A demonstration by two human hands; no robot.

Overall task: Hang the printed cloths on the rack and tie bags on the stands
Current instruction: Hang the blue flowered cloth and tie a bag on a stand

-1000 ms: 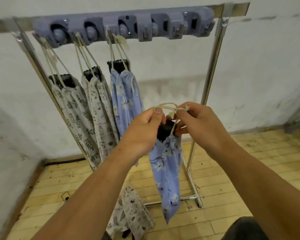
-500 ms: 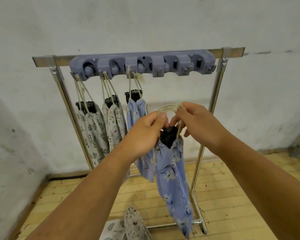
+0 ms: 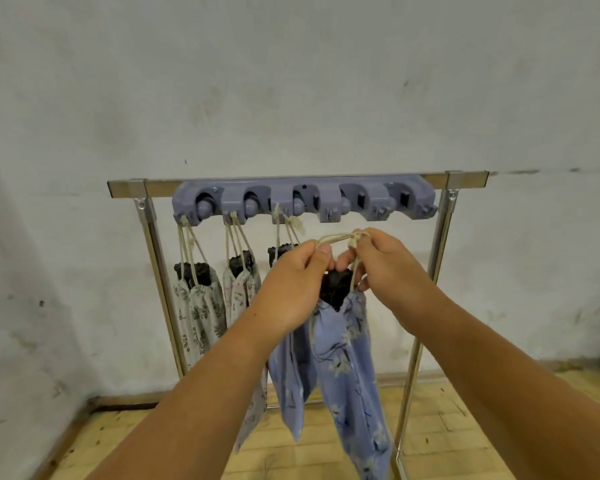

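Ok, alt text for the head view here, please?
The left hand and right hand pinch the cord loop of a blue bag, holding it up just below the hook strip on a metal rack. Three more bags hang from the strip's left hooks; the right hooks are bare.

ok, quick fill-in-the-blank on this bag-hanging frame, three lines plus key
1. The left hand and right hand pinch the cord loop of a ____ floral bag.
2. ____ other bags hang from the holder strip.
3. The strip's two ____ slots carry no bag.

Missing words: blue; three; rightmost.
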